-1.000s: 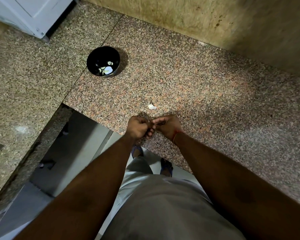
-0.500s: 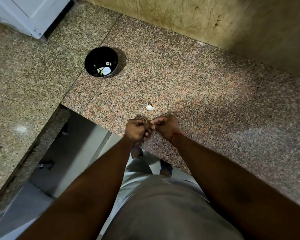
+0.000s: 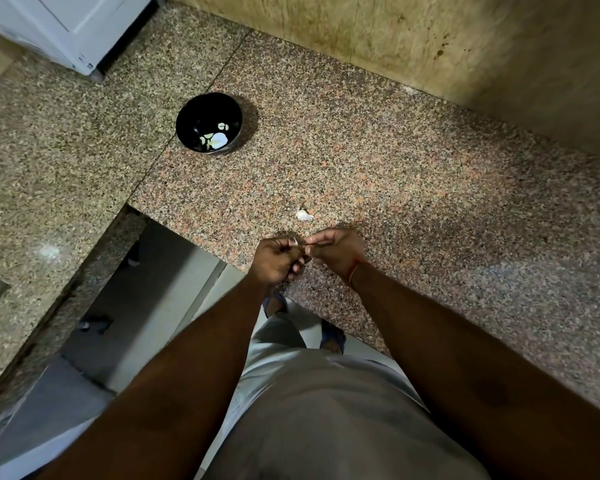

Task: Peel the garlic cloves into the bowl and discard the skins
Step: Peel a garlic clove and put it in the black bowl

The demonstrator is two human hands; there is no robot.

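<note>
My left hand (image 3: pixel 276 261) and my right hand (image 3: pixel 338 251) meet fingertip to fingertip just above the counter's front edge, both curled around a small garlic clove (image 3: pixel 300 244) that is almost hidden between them. A white garlic piece (image 3: pixel 303 215) lies on the granite just beyond my hands; I cannot tell whether it is a clove or skin. A black bowl (image 3: pixel 201 109) stands further back to the left, with a few pale peeled cloves (image 3: pixel 217 140) at its bottom.
The speckled granite counter (image 3: pixel 395 168) runs in an L, with a lower section (image 3: pixel 49 150) on the left. A tan wall (image 3: pixel 430 36) closes the back. A white appliance (image 3: pixel 66 26) stands at the far left corner. Floor and my feet show below the edge.
My hands stay together at the same spot, with small finger movements on the clove. The view has shifted slightly.
</note>
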